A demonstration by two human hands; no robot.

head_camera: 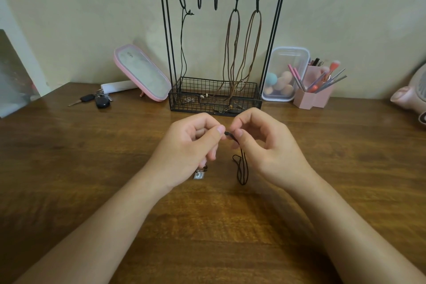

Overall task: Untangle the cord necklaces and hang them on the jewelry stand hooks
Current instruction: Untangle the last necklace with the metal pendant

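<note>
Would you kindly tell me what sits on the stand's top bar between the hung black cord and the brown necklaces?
Two empty hooks hang there, between the black cord and the brown necklaces, in the head view.

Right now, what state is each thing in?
black cord, pinched between both hands, loops dangling.
left hand, pinching black cord.
right hand, pinching black cord.
brown necklaces, hung on two right hooks.
black necklace, hung on leftmost hook.
middle hooks, empty.
plastic box, closed.
</note>
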